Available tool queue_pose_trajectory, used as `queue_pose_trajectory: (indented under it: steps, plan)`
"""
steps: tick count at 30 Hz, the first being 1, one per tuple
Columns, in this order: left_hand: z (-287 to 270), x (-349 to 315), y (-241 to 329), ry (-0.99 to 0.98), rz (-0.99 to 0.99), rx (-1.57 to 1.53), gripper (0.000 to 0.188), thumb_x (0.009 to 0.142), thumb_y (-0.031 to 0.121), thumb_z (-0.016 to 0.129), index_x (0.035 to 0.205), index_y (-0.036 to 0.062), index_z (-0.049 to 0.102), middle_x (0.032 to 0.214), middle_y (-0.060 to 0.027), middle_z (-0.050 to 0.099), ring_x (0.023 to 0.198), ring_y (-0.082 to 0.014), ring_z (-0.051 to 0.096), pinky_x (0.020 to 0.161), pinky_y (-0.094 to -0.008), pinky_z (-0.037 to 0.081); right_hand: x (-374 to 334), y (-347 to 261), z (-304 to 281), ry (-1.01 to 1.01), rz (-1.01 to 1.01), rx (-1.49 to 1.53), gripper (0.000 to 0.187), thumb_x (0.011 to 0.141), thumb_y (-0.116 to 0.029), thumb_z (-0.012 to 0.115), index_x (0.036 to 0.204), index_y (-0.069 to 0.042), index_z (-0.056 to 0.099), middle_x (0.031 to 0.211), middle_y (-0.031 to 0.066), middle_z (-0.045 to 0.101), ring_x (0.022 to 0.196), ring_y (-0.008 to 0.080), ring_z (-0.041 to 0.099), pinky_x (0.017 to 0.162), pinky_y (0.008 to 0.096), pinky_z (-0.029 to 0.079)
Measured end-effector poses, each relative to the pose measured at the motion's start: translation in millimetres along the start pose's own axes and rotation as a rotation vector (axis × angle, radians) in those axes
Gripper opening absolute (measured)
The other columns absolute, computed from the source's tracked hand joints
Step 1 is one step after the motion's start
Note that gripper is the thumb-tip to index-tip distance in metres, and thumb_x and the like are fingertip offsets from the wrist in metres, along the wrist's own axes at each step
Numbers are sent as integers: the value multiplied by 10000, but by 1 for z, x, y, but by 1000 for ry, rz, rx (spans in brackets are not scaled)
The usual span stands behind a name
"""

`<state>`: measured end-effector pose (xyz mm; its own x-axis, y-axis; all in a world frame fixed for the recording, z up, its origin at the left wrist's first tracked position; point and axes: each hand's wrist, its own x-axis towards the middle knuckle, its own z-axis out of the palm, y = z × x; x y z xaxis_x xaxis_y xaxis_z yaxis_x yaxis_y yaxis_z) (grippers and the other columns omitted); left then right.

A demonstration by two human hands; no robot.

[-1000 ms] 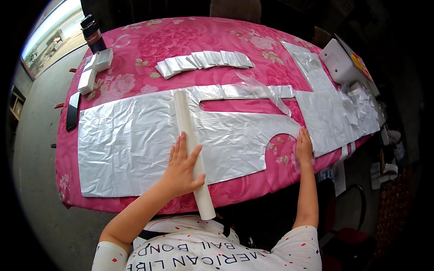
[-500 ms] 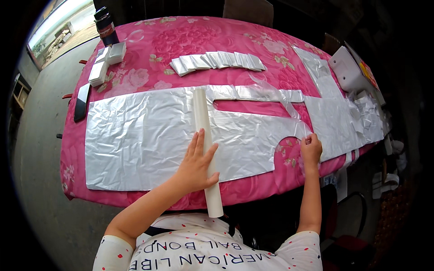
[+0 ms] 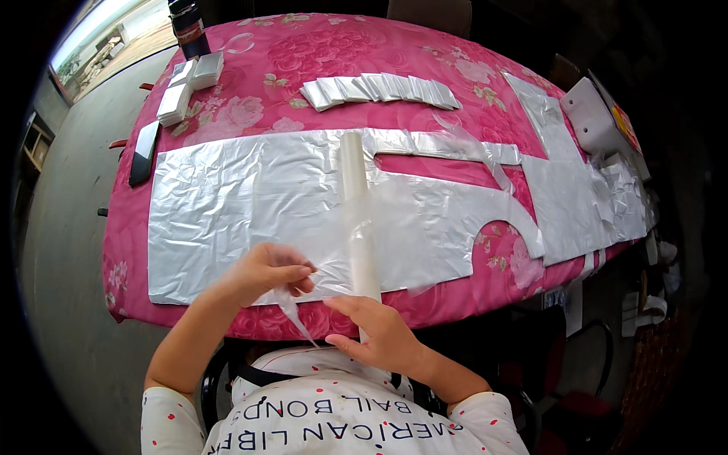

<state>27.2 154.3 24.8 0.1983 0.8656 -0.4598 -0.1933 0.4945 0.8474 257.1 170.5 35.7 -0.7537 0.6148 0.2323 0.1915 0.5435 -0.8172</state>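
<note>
A stack of silvery-white plastic aprons (image 3: pixel 208 220) lies flat on the table, with a cut-out armhole at its right. Across it, pointing away from me, is a pale tube (image 3: pixel 352 171). A thin translucent plastic film (image 3: pixel 394 227) is folded over the tube toward the left. My left hand (image 3: pixel 273 274), left of the tube, pinches the film's edge, and a twisted strip hangs below the fingers. My right hand (image 3: pixel 383 334) is over the tube's near end, thumb and forefinger spread apart; its other fingers are partly hidden.
Small folded white packets (image 3: pixel 379 89) lie in a row at the back. Stacked packets (image 3: pixel 174 102), a black phone (image 3: pixel 144 154) and a dark bottle (image 3: pixel 188 30) are at left. More plastic sheets (image 3: pixel 565 201) and a white container (image 3: pixel 590 115) occupy the pink-clothed table's (image 3: pixel 250 322) right side.
My right hand has come from the far right to the tube's near end. My left hand has left the tube and now holds the film, which has been drawn over the tube.
</note>
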Motion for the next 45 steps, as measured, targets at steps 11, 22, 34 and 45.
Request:
queue_pose_trajectory:
  steps: [11,22,34,45]
  plan:
    - [-143,-59,-8,315,-186,224,158,824,52,568,926,-65,601,818,-154,654,712,-195,646,631,-292,520,-47,18,5,2,709,-392,483,746,-412,634,930,16,505,702,182,622,625,351,618,576,423,482]
    - [-137,-66,25,705,34,1483,282,702,17,612,979,-35,592,886,-147,629,825,-287,602,725,-342,478,-48,19,-2,-93,737,-326,426,758,-386,612,835,27,538,669,210,609,620,364,610,584,427,483]
    - [43,82,-50,448,711,1148,536,820,101,480,1300,-77,322,1382,-237,300,1297,-367,270,1068,-428,225,-48,18,-9,-184,797,-231,453,755,-404,617,823,41,574,698,220,610,675,362,616,630,411,486]
    - [43,91,-57,489,641,1439,587,833,214,361,1303,-132,294,1390,-268,277,1325,-361,228,1091,-449,149,69,78,-46,-220,643,-159,566,811,-500,562,766,63,610,629,185,598,608,308,597,587,353,468]
